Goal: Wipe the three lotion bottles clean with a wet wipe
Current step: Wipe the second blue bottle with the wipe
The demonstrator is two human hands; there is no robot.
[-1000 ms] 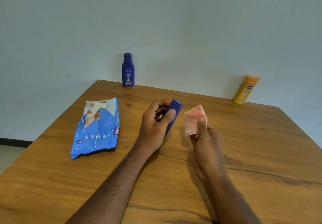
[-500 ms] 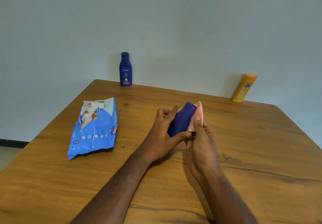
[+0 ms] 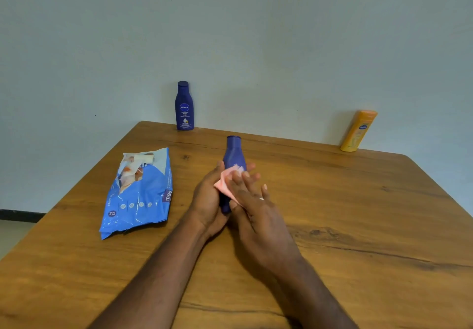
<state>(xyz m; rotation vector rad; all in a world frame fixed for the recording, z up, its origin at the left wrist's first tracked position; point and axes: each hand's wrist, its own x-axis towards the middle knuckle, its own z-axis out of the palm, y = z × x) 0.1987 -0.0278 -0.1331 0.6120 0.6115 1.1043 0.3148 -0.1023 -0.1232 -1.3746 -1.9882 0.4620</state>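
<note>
While flat-fingered, right hand [image 3: 258,216] against pink wipe [image 3: 225,182] on blue bottle [image 3: 234,153].

1. The light is soft, even and moderately bright, with no hard glare.
2. The wall [image 3: 256,47] looks dull grey-blue and darkens toward the upper corners.
3. Faint, diffuse shadows fall beside the dark blue bottle [image 3: 184,106] and the yellow bottle [image 3: 358,131].
4. The wooden table [image 3: 358,213] carries a mild sheen.
5. Wide-angle distortion bends the table's edges.
6. The fingers [image 3: 245,182] look slightly smeared.
</note>
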